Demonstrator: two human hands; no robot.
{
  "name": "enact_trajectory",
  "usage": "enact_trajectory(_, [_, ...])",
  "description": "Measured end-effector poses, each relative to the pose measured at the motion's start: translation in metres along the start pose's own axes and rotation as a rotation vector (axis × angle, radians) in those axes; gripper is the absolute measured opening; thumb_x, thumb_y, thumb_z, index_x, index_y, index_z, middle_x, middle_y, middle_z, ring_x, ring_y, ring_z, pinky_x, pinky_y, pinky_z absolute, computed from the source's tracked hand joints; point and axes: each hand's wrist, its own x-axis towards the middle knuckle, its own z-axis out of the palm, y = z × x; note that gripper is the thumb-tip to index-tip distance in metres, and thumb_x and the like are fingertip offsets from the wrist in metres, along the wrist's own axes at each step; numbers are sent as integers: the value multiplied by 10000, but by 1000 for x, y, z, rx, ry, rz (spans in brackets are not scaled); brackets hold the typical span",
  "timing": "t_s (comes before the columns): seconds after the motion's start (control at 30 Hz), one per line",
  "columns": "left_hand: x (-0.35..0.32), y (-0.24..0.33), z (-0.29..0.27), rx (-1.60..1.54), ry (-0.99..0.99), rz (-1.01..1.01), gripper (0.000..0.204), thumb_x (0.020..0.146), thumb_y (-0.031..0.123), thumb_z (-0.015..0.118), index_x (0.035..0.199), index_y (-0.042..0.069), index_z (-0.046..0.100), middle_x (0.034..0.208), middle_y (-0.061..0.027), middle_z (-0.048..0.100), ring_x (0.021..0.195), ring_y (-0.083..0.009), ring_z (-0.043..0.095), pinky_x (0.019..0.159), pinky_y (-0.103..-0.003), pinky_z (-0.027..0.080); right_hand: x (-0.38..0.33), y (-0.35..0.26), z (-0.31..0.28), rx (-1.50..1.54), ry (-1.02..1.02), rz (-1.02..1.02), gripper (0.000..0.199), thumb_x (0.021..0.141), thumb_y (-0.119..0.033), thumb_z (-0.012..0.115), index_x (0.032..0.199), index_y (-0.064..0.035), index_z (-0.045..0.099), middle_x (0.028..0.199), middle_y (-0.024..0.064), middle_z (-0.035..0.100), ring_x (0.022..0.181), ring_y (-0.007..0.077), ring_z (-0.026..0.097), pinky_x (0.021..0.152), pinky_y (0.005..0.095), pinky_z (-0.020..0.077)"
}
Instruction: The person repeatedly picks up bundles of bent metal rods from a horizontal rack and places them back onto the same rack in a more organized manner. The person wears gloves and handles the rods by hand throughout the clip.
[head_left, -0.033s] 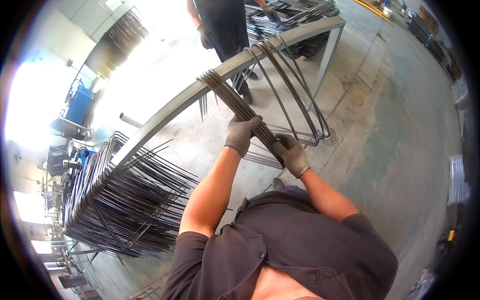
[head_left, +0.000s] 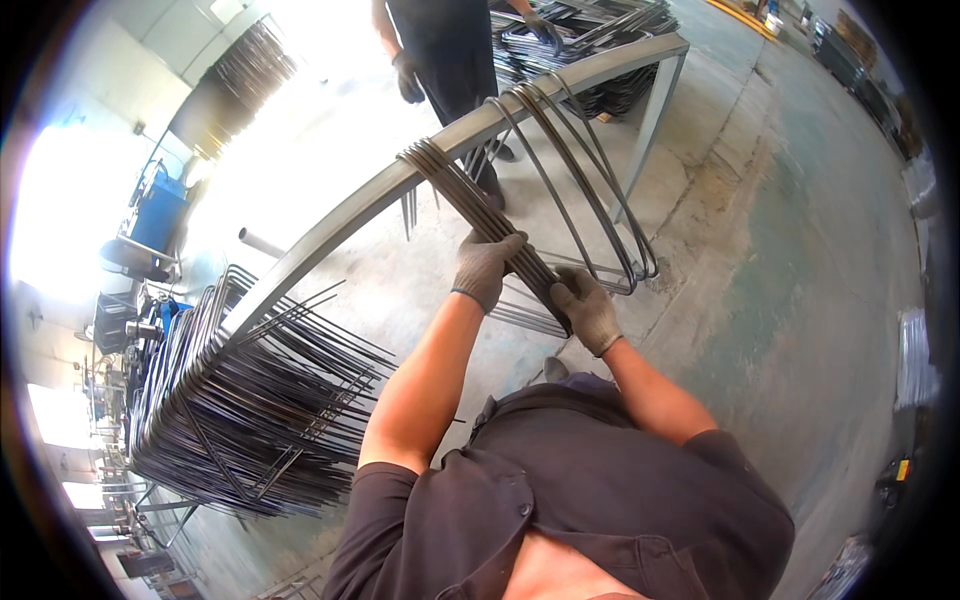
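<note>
A concrete workshop floor (head_left: 760,250) spreads under a long grey steel rail (head_left: 350,205) that runs from lower left to upper right on thin legs, with daylight glaring in from the left. Both of the person's hands wear grey gloves and are closed on one bundle of bent rods (head_left: 470,200) that hangs over the rail near its middle: the left hand (head_left: 487,268) is clamped on it higher up, the right hand (head_left: 587,310) is clamped on it just below, where the rods slope down toward the person. A second, looser group of loops (head_left: 590,190) hangs on the rail just to the right of the bundle, its lower ends near the floor. At the rail's left end a large stack (head_left: 250,420) of the same bent rods already hangs packed tight, and another pile (head_left: 580,40) lies behind the far end of the rail. A second person (head_left: 440,50) in dark clothes and dark gloves stands beyond the rail. Judging by this, much of the work seems done, as the big stack is in place, while the held bundle and the loose loops look yet to be brought together with it; whether the bundle is being slid or lifted cannot be told.
</note>
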Motion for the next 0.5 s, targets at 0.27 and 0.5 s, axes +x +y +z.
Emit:
enact_trajectory(0.27, [20,-16,15,173,-37,5,338,1023,119,806,1290,-49,685,1117,-131,778,1001,-252,799,898,-406,682,-19,-2,-18,-359,233,-267,592,1035,-227,820,1523,41,618,1423,252,716,1324,371,691,1138,459,535])
enact_trajectory(0.5, [-65,-23,-31,151,113,-38,451,1029,165,787,1377,-102,680,1170,-172,790,973,-235,799,855,-368,685,-47,-49,-5,-331,190,-760,412,1037,-107,786,1412,5,659,1360,187,696,1311,382,658,1142,465,523])
